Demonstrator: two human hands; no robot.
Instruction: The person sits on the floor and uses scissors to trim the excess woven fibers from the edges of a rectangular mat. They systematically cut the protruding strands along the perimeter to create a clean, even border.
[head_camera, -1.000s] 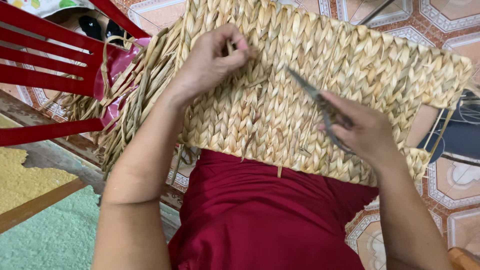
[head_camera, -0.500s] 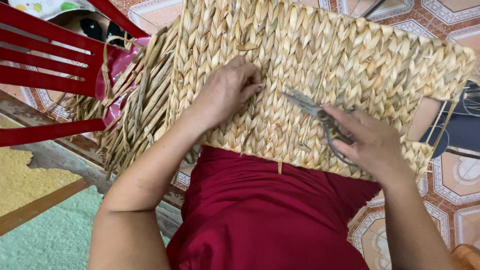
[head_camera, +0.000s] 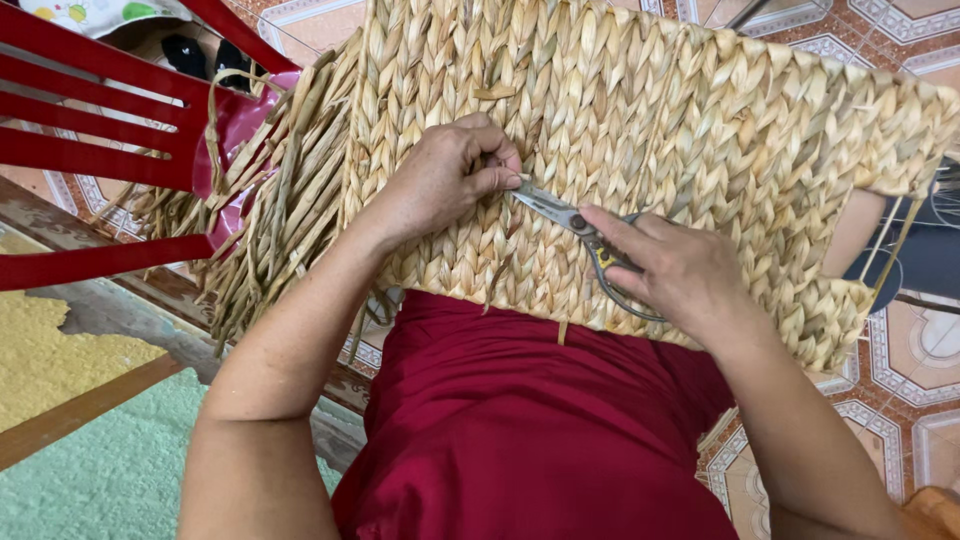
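A large woven straw basket (head_camera: 700, 110) rests on my lap, its braided wall facing me. My left hand (head_camera: 445, 180) presses on the weave and pinches a loose straw strand between thumb and fingers. My right hand (head_camera: 680, 270) grips a pair of metal scissors (head_camera: 565, 215) by the handles. The blades point left and their tips touch the strand right at my left fingertips. Loose unwoven straw ends (head_camera: 270, 210) hang off the basket's left side.
A red plastic chair (head_camera: 90, 130) stands at the left, with a pink bag behind the loose straw. My red skirt (head_camera: 520, 420) fills the foreground. Patterned floor tiles (head_camera: 930, 350) lie to the right, a green and yellow mat (head_camera: 70, 440) at the lower left.
My left hand slid down the weave from the basket's upper part to its middle. My right hand brought the scissors leftward until the blade tips met the left fingers.
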